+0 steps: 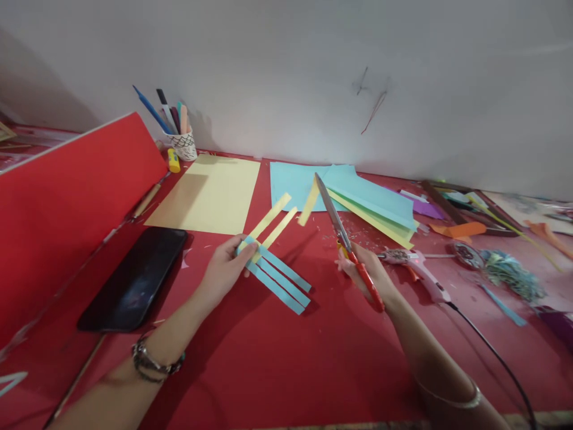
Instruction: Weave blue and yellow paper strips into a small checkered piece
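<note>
Between thumb and fingers, my left hand (230, 263) pinches a light blue paper piece cut into several strips (282, 280), which fan toward the lower right. Two pale yellow paper strips (271, 216) cross the blue piece under my thumb and stick out toward the upper right. Red-handled scissors (333, 218) are in my right hand (362, 269), tips pointing up and away; the blades look closed or nearly so. Another yellow strip (308, 203) is by the blade tips; I cannot tell whether it touches them or lies on the table.
Yellow paper (219, 194) and blue sheets (376, 197) lie toward the wall. A black phone (134, 280) and red board (80, 209) are left, a pen cup (182, 145) behind. On the right, a pink glue gun (421, 272) trails its cord near my forearm, beside paper fringe (513, 275).
</note>
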Available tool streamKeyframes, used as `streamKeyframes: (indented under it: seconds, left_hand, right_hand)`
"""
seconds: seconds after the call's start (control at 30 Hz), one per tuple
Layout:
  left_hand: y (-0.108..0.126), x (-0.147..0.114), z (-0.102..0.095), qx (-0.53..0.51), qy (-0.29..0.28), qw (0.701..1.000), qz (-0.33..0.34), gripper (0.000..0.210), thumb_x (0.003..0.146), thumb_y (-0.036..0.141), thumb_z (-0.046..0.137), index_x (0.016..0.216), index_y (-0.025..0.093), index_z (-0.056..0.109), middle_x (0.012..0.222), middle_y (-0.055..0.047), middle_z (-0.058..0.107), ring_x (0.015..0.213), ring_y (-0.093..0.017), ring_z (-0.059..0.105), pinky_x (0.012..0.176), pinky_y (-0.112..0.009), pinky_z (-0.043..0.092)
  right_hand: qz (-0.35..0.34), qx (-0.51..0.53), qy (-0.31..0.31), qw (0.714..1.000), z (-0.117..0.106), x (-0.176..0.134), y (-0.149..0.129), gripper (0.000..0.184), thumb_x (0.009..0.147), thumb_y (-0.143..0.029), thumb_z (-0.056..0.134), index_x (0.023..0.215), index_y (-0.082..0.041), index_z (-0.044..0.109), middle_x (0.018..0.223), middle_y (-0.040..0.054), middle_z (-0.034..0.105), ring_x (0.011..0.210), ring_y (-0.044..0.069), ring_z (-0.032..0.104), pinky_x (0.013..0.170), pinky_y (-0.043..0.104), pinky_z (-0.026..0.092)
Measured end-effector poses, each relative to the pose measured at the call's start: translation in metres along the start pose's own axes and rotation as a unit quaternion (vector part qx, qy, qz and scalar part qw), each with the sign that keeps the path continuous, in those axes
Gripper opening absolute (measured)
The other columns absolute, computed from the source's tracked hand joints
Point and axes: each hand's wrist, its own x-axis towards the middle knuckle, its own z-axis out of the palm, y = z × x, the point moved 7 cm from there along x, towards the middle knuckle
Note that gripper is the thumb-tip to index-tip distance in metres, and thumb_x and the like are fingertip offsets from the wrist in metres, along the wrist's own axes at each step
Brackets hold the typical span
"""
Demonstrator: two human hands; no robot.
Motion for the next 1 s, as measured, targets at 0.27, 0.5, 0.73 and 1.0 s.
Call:
streamKeyframes:
  seconds: [0.27, 0.5, 0.73, 1.0]
  left_hand:
    - [-0.007, -0.002, 0.015, 0.158, -0.089, 0.983, 0.014, 0.023, 0.072, 0.040, 0.044, 0.063, 0.019, 0.049, 0.048, 0.006, 0.045, 0.041, -0.010, 0.043, 0.044, -0.021, 0.034]
    - [0.001, -0.009, 0.011, 0.433, -0.080, 0.898, 0.029, 0.023, 0.076, 0.034, 0.039, 0.058, 0.020, 0.039, 0.051, 0.004, 0.040, 0.050, -0.012, 0.043, 0.046, -0.021, 0.023]
    - [0.002, -0.010, 0.010, 0.531, -0.091, 0.842, 0.000, 0.017, 0.078, 0.031, 0.041, 0.067, 0.021, 0.048, 0.068, -0.001, 0.059, 0.066, -0.016, 0.055, 0.049, -0.021, 0.025]
    - [0.002, -0.009, 0.011, 0.540, -0.099, 0.836, 0.004, 0.018, 0.079, 0.030, 0.041, 0.070, 0.021, 0.053, 0.073, -0.002, 0.064, 0.069, -0.017, 0.059, 0.049, -0.021, 0.026]
  right_hand:
    - [0.020, 0.005, -0.008, 1.000, -0.007, 0.020, -0.024, 0.036, 0.071, -0.053, 0.043, 0.058, -0.021, 0.030, 0.053, -0.0046, 0.036, 0.048, 0.009, 0.035, 0.045, 0.024, 0.027]
    - [0.071, 0.091, 0.038, 0.993, -0.019, 0.034, -0.030, 0.033, 0.072, -0.051, 0.048, 0.063, -0.021, 0.038, 0.046, -0.0061, 0.041, 0.042, 0.010, 0.045, 0.047, 0.025, 0.038]
    - [0.039, 0.000, -0.006, 0.999, -0.001, 0.046, -0.035, 0.017, 0.073, -0.032, 0.053, 0.077, -0.020, 0.042, 0.068, 0.0003, 0.059, 0.056, 0.013, 0.056, 0.052, 0.024, 0.040]
    - [0.063, -0.269, -0.056, 0.959, 0.030, 0.076, -0.029, 0.018, 0.066, -0.010, 0.055, 0.081, -0.017, 0.048, 0.087, 0.0120, 0.062, 0.080, 0.025, 0.057, 0.053, 0.026, 0.030]
